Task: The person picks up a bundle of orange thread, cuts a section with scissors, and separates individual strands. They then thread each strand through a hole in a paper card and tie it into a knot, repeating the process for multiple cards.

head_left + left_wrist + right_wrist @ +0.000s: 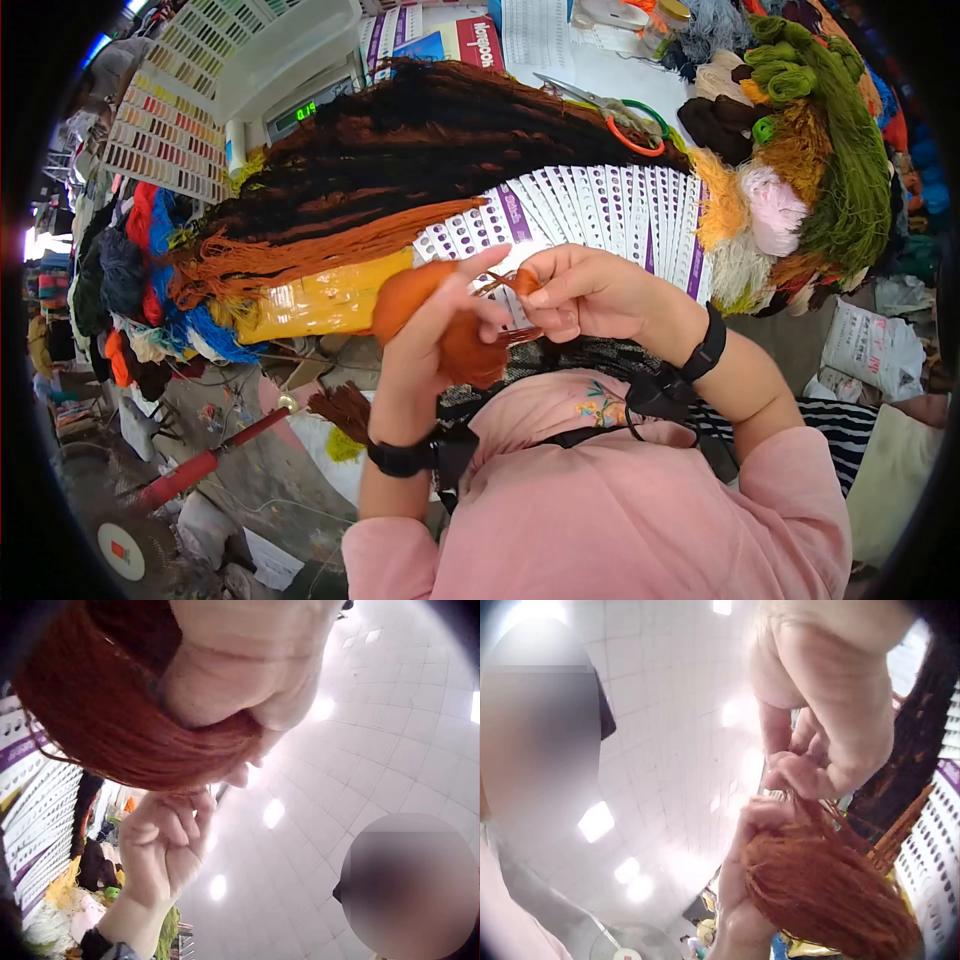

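Observation:
A rust-orange skein of yarn hangs round my left hand, which grips it above my lap. In the left wrist view the looped yarn passes across the palm and under the fingers. My right hand pinches a few strands at the skein's upper end between thumb and fingers, close to the left fingertips. The right wrist view shows these strands running from the right fingers into the thick bundle. The part of the skein behind the left fingers is hidden.
A long dark brown and black yarn bundle lies across the table, over fanned colour cards. Beyond it are scissors and a digital scale. Coloured skeins pile up at right; a fan stands lower left.

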The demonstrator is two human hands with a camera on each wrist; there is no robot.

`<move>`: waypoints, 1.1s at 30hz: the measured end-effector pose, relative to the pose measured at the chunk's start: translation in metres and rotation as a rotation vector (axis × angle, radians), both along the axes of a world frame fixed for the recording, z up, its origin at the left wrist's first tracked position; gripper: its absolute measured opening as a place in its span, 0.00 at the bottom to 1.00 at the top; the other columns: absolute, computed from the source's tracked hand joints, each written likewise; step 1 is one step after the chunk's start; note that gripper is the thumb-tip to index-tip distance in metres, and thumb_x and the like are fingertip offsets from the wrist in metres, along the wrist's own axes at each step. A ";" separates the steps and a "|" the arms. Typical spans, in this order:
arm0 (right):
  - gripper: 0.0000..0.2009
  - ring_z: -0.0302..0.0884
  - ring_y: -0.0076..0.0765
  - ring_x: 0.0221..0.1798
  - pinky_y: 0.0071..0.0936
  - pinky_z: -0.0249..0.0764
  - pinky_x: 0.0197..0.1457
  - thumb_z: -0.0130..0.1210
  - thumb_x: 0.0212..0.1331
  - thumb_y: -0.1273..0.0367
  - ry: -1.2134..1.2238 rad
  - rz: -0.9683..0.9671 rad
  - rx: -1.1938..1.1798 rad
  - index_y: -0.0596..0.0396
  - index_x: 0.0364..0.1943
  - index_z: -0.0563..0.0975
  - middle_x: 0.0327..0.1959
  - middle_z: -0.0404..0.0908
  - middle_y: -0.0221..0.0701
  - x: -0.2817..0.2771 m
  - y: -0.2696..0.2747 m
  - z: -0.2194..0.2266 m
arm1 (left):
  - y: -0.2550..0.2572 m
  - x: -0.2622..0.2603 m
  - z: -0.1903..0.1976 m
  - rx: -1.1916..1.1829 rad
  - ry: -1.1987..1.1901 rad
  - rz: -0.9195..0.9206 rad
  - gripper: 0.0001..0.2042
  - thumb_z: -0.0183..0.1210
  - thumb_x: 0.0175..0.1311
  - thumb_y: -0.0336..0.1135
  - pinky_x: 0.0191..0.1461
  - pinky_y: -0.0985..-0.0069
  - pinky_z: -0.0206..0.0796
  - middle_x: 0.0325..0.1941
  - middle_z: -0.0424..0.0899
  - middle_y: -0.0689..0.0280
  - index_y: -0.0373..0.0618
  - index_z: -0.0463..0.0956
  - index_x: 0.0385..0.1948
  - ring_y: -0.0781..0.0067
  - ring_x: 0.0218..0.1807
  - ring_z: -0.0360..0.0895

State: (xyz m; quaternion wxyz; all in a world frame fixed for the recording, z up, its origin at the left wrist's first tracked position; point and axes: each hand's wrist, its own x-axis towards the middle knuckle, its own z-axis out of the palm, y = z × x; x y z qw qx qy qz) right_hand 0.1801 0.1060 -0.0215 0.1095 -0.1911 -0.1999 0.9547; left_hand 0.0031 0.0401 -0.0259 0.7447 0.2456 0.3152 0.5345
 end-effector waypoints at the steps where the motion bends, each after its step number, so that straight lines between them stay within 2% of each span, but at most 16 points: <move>1: 0.03 0.62 0.18 0.17 0.12 0.56 0.20 0.51 0.48 0.74 -0.172 0.049 0.251 0.58 0.21 0.72 0.15 0.69 0.25 0.002 -0.002 0.009 | 0.004 -0.002 0.002 -0.040 0.183 -0.122 0.10 0.50 0.57 0.36 0.30 0.84 0.63 0.24 0.74 0.65 0.38 0.70 0.30 0.81 0.25 0.70; 4: 0.05 0.61 0.16 0.17 0.13 0.55 0.19 0.53 0.47 0.73 -0.593 0.063 1.223 0.60 0.19 0.73 0.15 0.68 0.22 0.013 0.004 0.027 | 0.010 -0.022 0.009 -0.124 0.234 -0.181 0.09 0.50 0.55 0.33 0.21 0.88 0.58 0.19 0.74 0.65 0.35 0.71 0.30 0.82 0.15 0.65; 6: 0.04 0.61 0.16 0.16 0.13 0.55 0.19 0.53 0.47 0.73 -0.476 0.054 0.997 0.60 0.21 0.74 0.15 0.69 0.22 0.019 0.006 0.038 | 0.008 -0.027 0.022 -0.238 0.278 -0.090 0.09 0.45 0.58 0.31 0.12 0.88 0.50 0.16 0.69 0.66 0.37 0.69 0.23 0.83 0.09 0.59; 9: 0.04 0.65 0.18 0.19 0.13 0.59 0.18 0.51 0.49 0.74 -0.033 -0.172 0.649 0.62 0.26 0.73 0.30 0.72 0.34 0.030 0.021 0.058 | -0.009 -0.099 -0.026 -0.161 -0.313 -0.116 0.09 0.41 0.61 0.32 0.14 0.88 0.51 0.15 0.67 0.69 0.38 0.68 0.26 0.86 0.10 0.59; 12: 0.05 0.69 0.23 0.26 0.16 0.66 0.20 0.45 0.53 0.74 0.178 -0.438 0.448 0.61 0.33 0.67 0.32 0.70 0.37 0.059 0.046 0.057 | -0.054 -0.163 -0.066 -0.153 -0.977 0.325 0.10 0.34 0.64 0.34 0.18 0.88 0.51 0.17 0.64 0.72 0.42 0.61 0.27 0.86 0.14 0.59; 14: 0.05 0.69 0.25 0.27 0.16 0.69 0.26 0.43 0.54 0.75 0.198 -0.557 0.443 0.63 0.34 0.65 0.30 0.69 0.38 0.103 0.075 0.043 | -0.112 -0.246 -0.126 -0.259 -0.751 0.711 0.08 0.36 0.63 0.32 0.19 0.88 0.51 0.17 0.62 0.73 0.42 0.62 0.26 0.87 0.16 0.59; 16: 0.05 0.63 0.24 0.22 0.14 0.65 0.29 0.43 0.52 0.78 -0.296 -1.045 0.469 0.66 0.33 0.65 0.28 0.68 0.40 0.160 0.103 0.044 | -0.179 -0.322 -0.174 -0.410 -0.560 0.987 0.07 0.38 0.59 0.31 0.39 0.75 0.48 0.32 0.63 0.60 0.36 0.62 0.32 0.70 0.34 0.59; 17: 0.04 0.61 0.24 0.21 0.14 0.64 0.28 0.43 0.50 0.80 -0.235 -1.042 0.301 0.69 0.30 0.66 0.26 0.69 0.41 0.191 0.120 0.063 | -0.210 -0.348 -0.185 -0.482 -0.498 1.062 0.10 0.40 0.58 0.30 0.50 0.68 0.47 0.39 0.64 0.54 0.33 0.63 0.36 0.61 0.43 0.59; 18: 0.03 0.64 0.26 0.24 0.14 0.65 0.29 0.43 0.49 0.81 -0.308 -1.220 0.550 0.70 0.27 0.67 0.24 0.70 0.40 0.249 0.147 0.063 | -0.230 -0.363 -0.186 -0.522 -0.442 1.098 0.13 0.41 0.56 0.30 0.60 0.62 0.46 0.47 0.64 0.48 0.29 0.63 0.39 0.52 0.52 0.59; 19: 0.03 0.66 0.29 0.27 0.18 0.67 0.32 0.43 0.49 0.81 -0.371 -1.368 0.819 0.68 0.25 0.69 0.24 0.70 0.39 0.340 0.182 0.065 | -0.227 -0.357 -0.168 -0.582 -0.357 1.093 0.13 0.40 0.58 0.33 0.58 0.60 0.50 0.45 0.65 0.48 0.31 0.64 0.38 0.53 0.50 0.61; 22: 0.04 0.68 0.27 0.29 0.21 0.67 0.34 0.42 0.49 0.80 -0.316 -1.388 1.038 0.65 0.26 0.70 0.25 0.71 0.36 0.335 0.181 0.102 | -0.180 -0.297 -0.126 -0.417 0.037 1.028 0.17 0.38 0.61 0.37 0.52 0.63 0.56 0.31 0.71 0.56 0.31 0.63 0.43 0.61 0.39 0.67; 24: 0.05 0.69 0.27 0.31 0.23 0.68 0.35 0.42 0.49 0.79 -0.271 -1.400 1.177 0.62 0.27 0.71 0.25 0.71 0.34 0.308 0.175 0.117 | -0.106 -0.228 -0.100 -0.293 -0.251 0.782 0.16 0.39 0.62 0.37 0.38 0.76 0.62 0.19 0.69 0.68 0.31 0.64 0.43 0.75 0.24 0.68; 25: 0.06 0.68 0.26 0.31 0.20 0.65 0.35 0.44 0.49 0.74 -0.654 -1.358 1.232 0.59 0.29 0.72 0.27 0.72 0.31 0.245 0.161 0.095 | -0.078 -0.209 -0.098 -0.109 -0.666 0.476 0.15 0.41 0.61 0.37 0.29 0.85 0.63 0.14 0.65 0.74 0.32 0.65 0.42 0.84 0.16 0.65; 26: 0.08 0.66 0.24 0.31 0.16 0.62 0.35 0.46 0.48 0.69 -1.031 -1.256 1.262 0.56 0.30 0.74 0.28 0.72 0.28 0.182 0.146 0.073 | -0.049 -0.183 -0.095 -0.194 -0.705 0.466 0.14 0.42 0.60 0.35 0.23 0.90 0.57 0.13 0.63 0.76 0.32 0.65 0.40 0.88 0.13 0.61; 29: 0.09 0.68 0.21 0.29 0.20 0.65 0.36 0.53 0.45 0.68 -0.862 -0.658 1.088 0.57 0.29 0.76 0.27 0.75 0.26 0.100 0.144 -0.021 | 0.033 -0.115 -0.092 -0.234 -0.753 0.285 0.13 0.47 0.58 0.31 0.15 0.94 0.50 0.13 0.62 0.77 0.32 0.66 0.41 0.92 0.12 0.59; 33: 0.05 0.73 0.24 0.27 0.20 0.67 0.33 0.56 0.38 0.71 -0.886 -0.461 1.147 0.56 0.22 0.78 0.20 0.77 0.32 0.028 0.133 -0.094 | 0.103 -0.019 -0.060 -0.434 0.132 0.216 0.08 0.52 0.52 0.29 0.25 0.89 0.58 0.18 0.69 0.72 0.37 0.69 0.33 0.85 0.20 0.66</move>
